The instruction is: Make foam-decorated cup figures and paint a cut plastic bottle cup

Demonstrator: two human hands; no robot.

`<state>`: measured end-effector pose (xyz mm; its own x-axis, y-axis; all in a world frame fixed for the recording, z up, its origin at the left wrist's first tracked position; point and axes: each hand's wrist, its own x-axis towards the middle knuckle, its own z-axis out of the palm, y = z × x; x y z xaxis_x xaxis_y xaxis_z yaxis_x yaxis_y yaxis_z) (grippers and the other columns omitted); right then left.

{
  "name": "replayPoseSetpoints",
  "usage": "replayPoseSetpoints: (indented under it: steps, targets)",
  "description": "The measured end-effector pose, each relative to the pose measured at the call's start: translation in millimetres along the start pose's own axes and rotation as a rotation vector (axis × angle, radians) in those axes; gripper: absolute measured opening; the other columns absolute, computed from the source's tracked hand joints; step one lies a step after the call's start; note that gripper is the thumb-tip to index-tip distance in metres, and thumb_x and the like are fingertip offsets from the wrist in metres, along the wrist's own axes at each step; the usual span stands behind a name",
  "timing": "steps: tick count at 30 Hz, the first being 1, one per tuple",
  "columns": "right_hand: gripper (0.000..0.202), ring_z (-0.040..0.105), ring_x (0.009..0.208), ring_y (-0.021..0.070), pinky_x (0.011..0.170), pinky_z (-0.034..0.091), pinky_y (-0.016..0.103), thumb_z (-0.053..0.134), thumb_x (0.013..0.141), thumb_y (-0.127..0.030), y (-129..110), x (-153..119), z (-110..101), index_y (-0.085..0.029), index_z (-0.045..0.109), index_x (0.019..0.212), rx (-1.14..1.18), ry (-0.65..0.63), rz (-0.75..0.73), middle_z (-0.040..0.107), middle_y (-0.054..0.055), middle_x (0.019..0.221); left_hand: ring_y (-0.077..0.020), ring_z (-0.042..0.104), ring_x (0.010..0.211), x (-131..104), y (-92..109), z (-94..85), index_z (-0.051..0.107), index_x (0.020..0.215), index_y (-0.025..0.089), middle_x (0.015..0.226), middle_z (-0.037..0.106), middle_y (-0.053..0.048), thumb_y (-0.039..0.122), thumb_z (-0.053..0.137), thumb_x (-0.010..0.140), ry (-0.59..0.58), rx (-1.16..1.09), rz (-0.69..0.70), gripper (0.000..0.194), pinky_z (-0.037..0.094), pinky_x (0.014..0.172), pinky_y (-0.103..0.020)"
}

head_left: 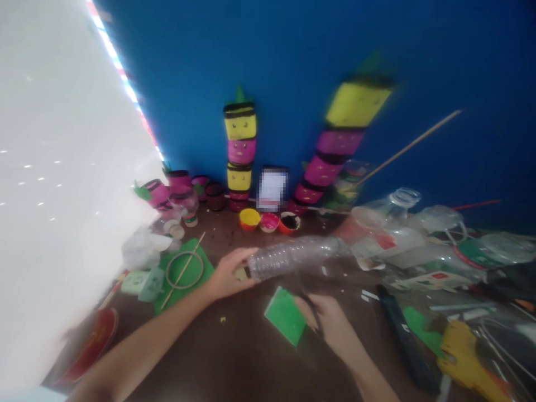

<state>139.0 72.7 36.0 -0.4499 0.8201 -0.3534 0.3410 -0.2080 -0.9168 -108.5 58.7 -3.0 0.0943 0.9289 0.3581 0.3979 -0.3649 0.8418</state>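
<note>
My left hand [231, 273] is closed around the near end of a clear, ribbed plastic bottle [288, 258], which lies sideways above the table. In my right hand [333, 321] is a pair of scissors [313, 314] with dark handles. The blades are blurred and point up toward the bottle's underside. Just left of my right fingers lies a green square piece [285, 317]. Whether the fingers touch it, I cannot tell.
Three paint cups, one yellow [250, 219], stand behind the bottle. Painted stacks [242, 151] lean against the blue wall. Bottles [402, 234] crowd the right, with a yellow glue gun [469, 357] nearer. A ring [168, 273] and stick lie on green sheet [201, 290] at left.
</note>
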Motion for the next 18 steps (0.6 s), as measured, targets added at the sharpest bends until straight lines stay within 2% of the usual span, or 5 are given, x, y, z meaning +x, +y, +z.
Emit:
replayPoseSetpoints:
  steps: [3,6,10,12,18]
  targets:
    - [0.046,0.046,0.054,0.0139,0.047,0.036,0.025,0.063,0.065,-0.059,3.9,0.4,3.5,-0.014,0.060,0.058,-0.010,0.020,0.000,0.052,0.000,0.052,-0.0243,0.052,0.116,-2.5,1.5,3.3,0.038,0.134,0.024,0.133,0.047,-0.011,0.030,0.071,0.068,-0.043,-0.106,-0.086,0.075,0.053,0.089,-0.037]
    - [0.047,0.042,0.052,0.0122,0.047,0.033,0.024,0.061,0.066,-0.061,5.4,0.3,5.6,-0.015,0.055,0.055,-0.003,0.025,-0.020,0.047,-0.001,0.050,-0.0248,0.052,0.116,-2.6,1.9,5.0,0.040,0.133,0.025,0.132,0.048,-0.012,0.031,0.070,0.070,-0.029,-0.170,-0.121,0.070,0.053,0.088,-0.037]
    - [0.055,0.030,0.045,0.0076,0.043,0.022,0.023,0.058,0.063,-0.067,3.3,-0.6,4.5,-0.019,0.039,0.047,0.014,-0.006,-0.046,0.034,-0.005,0.043,-0.0233,0.055,0.111,0.1,2.7,3.1,0.050,0.125,0.022,0.121,0.056,-0.011,0.029,0.071,0.069,0.005,-0.047,-0.005,0.060,0.050,0.092,-0.037]
    - [0.056,0.029,0.045,0.0071,0.044,0.021,0.023,0.058,0.062,-0.068,2.3,-1.1,4.1,-0.019,0.035,0.046,0.004,-0.037,-0.044,0.031,-0.006,0.043,-0.0227,0.055,0.110,0.7,3.6,1.4,0.053,0.123,0.022,0.119,0.057,-0.011,0.029,0.072,0.067,0.003,0.046,0.073,0.059,0.046,0.096,-0.038]
    - [0.052,0.034,0.047,0.0088,0.045,0.026,0.023,0.054,0.068,-0.066,8.8,-0.4,8.4,-0.017,0.047,0.051,0.000,-0.003,-0.034,0.038,-0.004,0.047,-0.0206,0.056,0.109,-1.6,1.9,1.1,0.051,0.124,0.023,0.120,0.056,-0.010,0.028,0.071,0.066,0.009,0.109,0.135,0.061,0.046,0.095,-0.034]
